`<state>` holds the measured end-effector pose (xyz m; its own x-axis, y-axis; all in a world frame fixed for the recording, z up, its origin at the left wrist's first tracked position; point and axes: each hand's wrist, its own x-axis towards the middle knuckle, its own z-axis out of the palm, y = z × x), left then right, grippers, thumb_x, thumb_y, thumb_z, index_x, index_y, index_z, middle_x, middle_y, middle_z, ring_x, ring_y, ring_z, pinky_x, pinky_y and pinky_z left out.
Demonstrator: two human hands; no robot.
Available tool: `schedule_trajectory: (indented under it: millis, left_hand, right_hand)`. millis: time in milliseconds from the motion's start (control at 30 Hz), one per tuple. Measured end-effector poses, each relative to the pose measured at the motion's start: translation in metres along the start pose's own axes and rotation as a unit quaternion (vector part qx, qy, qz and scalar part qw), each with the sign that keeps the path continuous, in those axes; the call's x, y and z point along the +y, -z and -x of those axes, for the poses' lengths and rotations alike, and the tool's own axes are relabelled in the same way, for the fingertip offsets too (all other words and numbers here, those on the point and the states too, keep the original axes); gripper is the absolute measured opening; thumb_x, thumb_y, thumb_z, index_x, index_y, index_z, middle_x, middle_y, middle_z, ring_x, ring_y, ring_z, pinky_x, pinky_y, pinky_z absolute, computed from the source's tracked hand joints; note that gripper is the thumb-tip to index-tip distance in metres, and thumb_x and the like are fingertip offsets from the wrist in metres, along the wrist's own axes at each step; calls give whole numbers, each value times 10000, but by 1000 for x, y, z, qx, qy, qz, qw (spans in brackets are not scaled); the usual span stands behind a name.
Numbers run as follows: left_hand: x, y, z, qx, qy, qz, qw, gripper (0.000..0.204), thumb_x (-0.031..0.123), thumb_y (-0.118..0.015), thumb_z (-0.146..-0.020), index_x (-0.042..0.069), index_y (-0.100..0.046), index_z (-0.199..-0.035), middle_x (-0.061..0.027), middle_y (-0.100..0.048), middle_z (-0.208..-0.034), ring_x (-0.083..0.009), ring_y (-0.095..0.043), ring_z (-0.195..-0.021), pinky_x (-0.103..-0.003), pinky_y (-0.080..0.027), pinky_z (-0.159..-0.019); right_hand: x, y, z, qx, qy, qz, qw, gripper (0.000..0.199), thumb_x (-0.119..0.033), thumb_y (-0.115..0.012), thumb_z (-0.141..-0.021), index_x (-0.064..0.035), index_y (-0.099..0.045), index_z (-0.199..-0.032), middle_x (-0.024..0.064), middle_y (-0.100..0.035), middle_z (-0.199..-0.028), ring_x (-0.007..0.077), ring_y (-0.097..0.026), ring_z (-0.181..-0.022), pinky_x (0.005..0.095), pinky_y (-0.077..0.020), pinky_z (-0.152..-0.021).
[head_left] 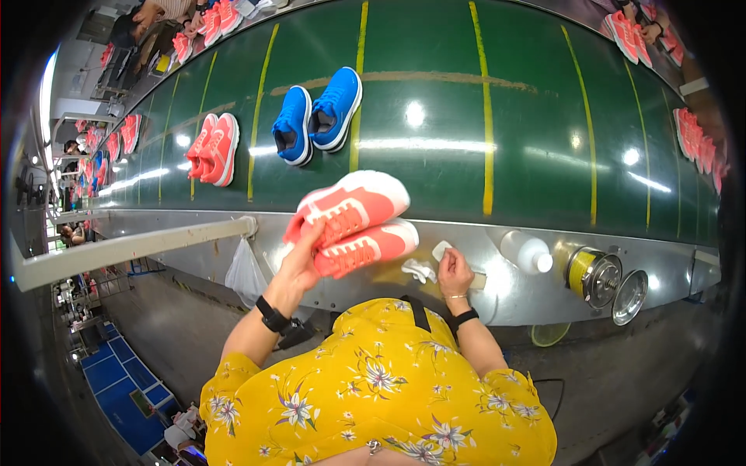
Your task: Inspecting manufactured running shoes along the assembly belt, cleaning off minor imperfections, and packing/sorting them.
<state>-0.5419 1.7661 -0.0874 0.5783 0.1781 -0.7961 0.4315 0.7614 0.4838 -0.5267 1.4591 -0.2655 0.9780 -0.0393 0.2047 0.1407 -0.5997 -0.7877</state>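
Coral shoe pair [353,223] gripped in my left hand [299,260]; right hand [454,273] pinches white cloth [441,250]; wiping step, I judge, next needs cloth brought leftward to the shoes

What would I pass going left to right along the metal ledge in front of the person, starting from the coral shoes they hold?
Coral shoes in the left hand → white rag → right hand → white plastic bottle → yellow-banded tin → its round metal lid.

shoe factory – assembly line | green conveyor belt [435,179] w/ sneaker pairs [317,116] | workers alongside, more shoes [697,144]
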Motion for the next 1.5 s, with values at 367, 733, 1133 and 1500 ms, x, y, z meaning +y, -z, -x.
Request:
schedule_trajectory:
  millis: [367,733,1133,1500]
  left_hand:
    - [-77,90,74,111,73,40,990,466,86,-627,-913,63,-431,-1335,-162,-615,-1148,-283,-638,-1036,-419,-522,-931]
    - [-74,57,47,142,-473,-623,607,368,62,-743,-784,52,-617,-1131,-110,-602,-1103,-305,-549,-1053,-403,-430,-929]
    - [-93,51,37,19,-486,-632,603,487,160,-823,-688,80,-647,-1135,-90,-600,-1158,-313,-529,-1130,-443,-372,-991]
    - [-63,68,-10,131,-412,-697,572,638,274,-836,-685,92,-598,-1248,-120,-582,-1218,-330,-558,-1102,-459,-424,-952]
  right_hand:
    - [-11,14,1,-68,-12,-18,997,168,-83,-710,-825,-84,-671,-988,48,-607,-724,187,-574,-611,321,-455,-579]
    - [-36,9,18,-245,196,79,946,354,-71,-745,-767,-146,-671,-1105,70,-614,-1070,275,-585,-999,390,-454,-878]
    - [-66,-7,-4,-185,-36,-75,979,182,7,-681,-833,-33,-710,-1009,113,-664,-978,254,-646,-907,323,-509,-800]
    - [-105,-64,-57,-231,-55,-114,965,152,-50,-678,-860,-47,-716,-1006,98,-664,-947,237,-661,-842,325,-514,-744]
